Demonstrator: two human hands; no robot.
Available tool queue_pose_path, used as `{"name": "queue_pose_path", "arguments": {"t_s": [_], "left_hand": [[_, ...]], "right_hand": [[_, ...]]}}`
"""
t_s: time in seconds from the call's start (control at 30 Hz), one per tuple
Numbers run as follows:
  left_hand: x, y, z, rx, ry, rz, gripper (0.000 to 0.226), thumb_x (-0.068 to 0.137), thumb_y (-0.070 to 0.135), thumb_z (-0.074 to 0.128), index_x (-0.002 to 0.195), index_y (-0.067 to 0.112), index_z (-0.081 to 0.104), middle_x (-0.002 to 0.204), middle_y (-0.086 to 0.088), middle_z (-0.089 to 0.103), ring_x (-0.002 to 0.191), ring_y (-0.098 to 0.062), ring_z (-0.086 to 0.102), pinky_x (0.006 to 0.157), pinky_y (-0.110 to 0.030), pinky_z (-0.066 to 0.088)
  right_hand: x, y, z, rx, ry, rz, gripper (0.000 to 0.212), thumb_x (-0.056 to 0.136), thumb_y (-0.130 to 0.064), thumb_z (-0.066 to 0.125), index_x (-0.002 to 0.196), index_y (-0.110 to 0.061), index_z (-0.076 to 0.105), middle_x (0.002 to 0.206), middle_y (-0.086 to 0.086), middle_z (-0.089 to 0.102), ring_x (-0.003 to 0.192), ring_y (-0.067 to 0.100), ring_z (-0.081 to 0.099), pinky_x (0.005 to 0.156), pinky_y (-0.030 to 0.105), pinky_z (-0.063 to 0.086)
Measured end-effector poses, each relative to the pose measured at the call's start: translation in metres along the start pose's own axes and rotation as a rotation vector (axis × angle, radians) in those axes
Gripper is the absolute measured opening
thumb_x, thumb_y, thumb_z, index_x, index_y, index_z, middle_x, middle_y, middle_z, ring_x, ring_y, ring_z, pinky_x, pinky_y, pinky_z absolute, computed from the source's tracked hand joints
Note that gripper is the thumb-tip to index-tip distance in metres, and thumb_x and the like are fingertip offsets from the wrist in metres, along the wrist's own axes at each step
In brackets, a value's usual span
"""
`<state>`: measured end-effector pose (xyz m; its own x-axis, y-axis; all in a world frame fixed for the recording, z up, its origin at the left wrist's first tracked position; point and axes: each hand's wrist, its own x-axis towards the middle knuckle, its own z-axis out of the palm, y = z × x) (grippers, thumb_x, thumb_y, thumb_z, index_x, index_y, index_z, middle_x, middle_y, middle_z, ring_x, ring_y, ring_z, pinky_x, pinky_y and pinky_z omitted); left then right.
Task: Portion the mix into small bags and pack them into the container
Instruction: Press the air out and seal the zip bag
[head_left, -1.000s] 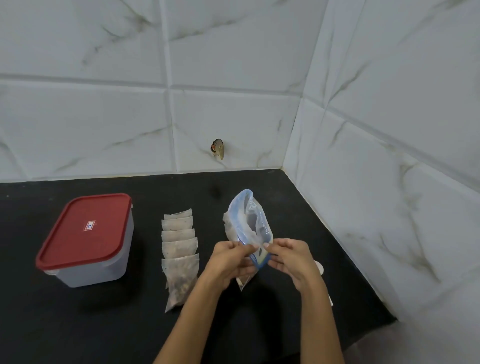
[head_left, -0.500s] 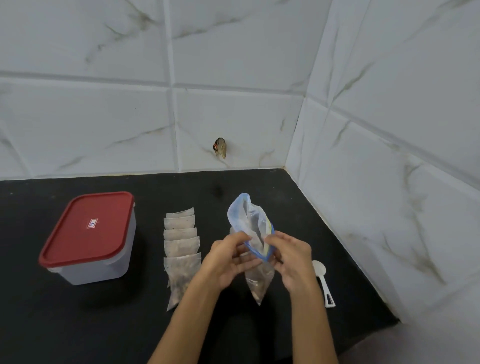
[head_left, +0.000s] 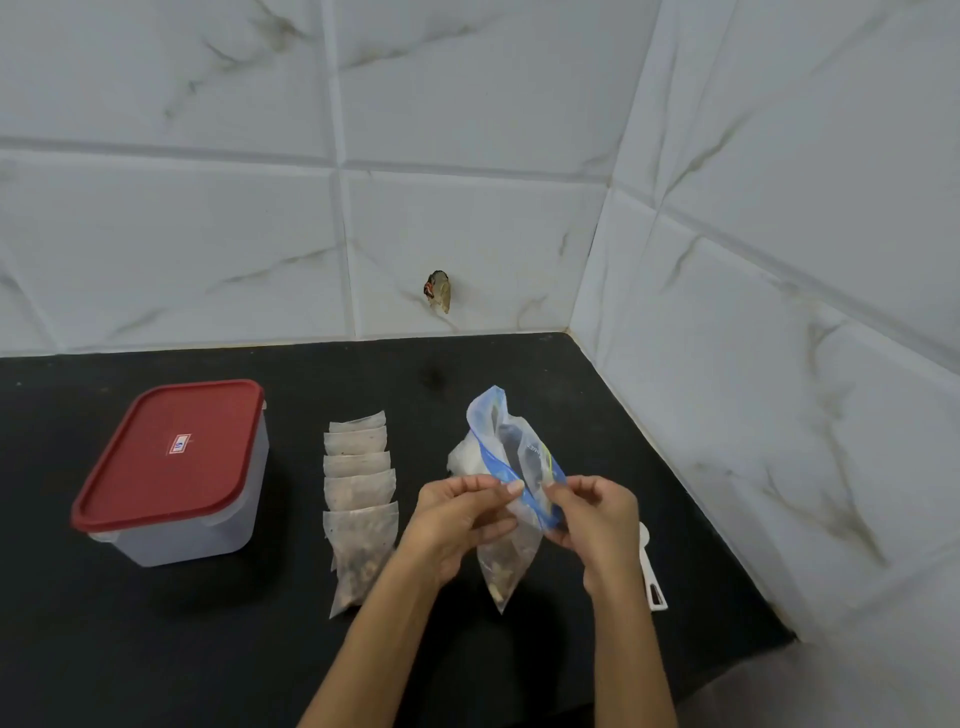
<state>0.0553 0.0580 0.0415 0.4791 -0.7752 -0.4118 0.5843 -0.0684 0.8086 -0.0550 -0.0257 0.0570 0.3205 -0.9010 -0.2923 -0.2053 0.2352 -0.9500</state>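
A clear zip bag (head_left: 511, 470) with a blue seal strip hangs above the black counter, mix gathered in its lower tip. My left hand (head_left: 457, 514) pinches the near end of the seal from the left. My right hand (head_left: 597, 514) pinches it from the right. The far end of the bag's mouth stands open and upright. Several small filled bags (head_left: 359, 499) lie overlapping in a row left of my hands. A translucent container (head_left: 176, 483) with a red lid on it stands at the far left.
A white measuring spoon (head_left: 652, 577) lies on the black counter (head_left: 156, 649) right of my right hand, partly hidden by it. Some crumpled clear plastic (head_left: 460, 457) sits behind the zip bag. Tiled walls close the back and right sides, meeting in a corner.
Both hands have lifted the zip bag a little, so its filled tip now hangs free below them. The spoon came into view on the right.
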Motion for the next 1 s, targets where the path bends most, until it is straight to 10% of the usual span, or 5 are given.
{"name": "queue_pose_path", "arguments": {"t_s": [0.2,0.53,0.77,1.0], "left_hand": [[0.003,-0.006,0.008,0.295,0.358,0.343,0.018,0.084,0.010,0.069,0.071,0.008,0.056,0.073,-0.014,0.066,0.065,-0.024,0.070,0.068,-0.039,0.060],[-0.010,0.003,0.009,-0.113,0.030,-0.066,0.020,0.085,0.008,0.069,0.098,-0.005,0.062,0.080,-0.015,0.071,0.074,-0.025,0.072,0.065,-0.030,0.061],[-0.011,-0.020,0.025,0.638,0.400,0.319,0.018,0.070,0.016,0.069,0.068,0.012,0.052,0.063,0.000,0.059,0.060,-0.016,0.061,0.060,-0.028,0.052],[-0.006,-0.002,0.019,0.370,0.272,0.156,0.015,0.084,0.024,0.069,0.093,0.013,0.065,0.076,-0.002,0.061,0.068,-0.012,0.057,0.062,-0.026,0.050]], "right_hand": [[-0.006,0.004,0.006,-0.333,0.186,-0.287,0.015,0.091,-0.012,0.054,0.083,-0.019,0.044,0.078,0.000,0.056,0.067,0.017,0.065,0.062,0.039,0.059],[-0.009,-0.005,-0.001,0.269,-0.134,0.112,0.020,0.080,-0.002,0.069,0.098,-0.002,0.059,0.091,0.018,0.068,0.084,0.029,0.070,0.068,0.033,0.059],[-0.019,0.007,0.019,-0.634,0.282,-0.354,0.021,0.074,-0.011,0.065,0.070,-0.017,0.046,0.080,0.001,0.053,0.060,0.008,0.045,0.049,0.021,0.031],[-0.005,-0.003,-0.004,-0.064,-0.165,0.003,0.031,0.069,0.008,0.066,0.094,-0.011,0.065,0.087,0.004,0.068,0.082,0.015,0.065,0.065,0.026,0.050]]}}
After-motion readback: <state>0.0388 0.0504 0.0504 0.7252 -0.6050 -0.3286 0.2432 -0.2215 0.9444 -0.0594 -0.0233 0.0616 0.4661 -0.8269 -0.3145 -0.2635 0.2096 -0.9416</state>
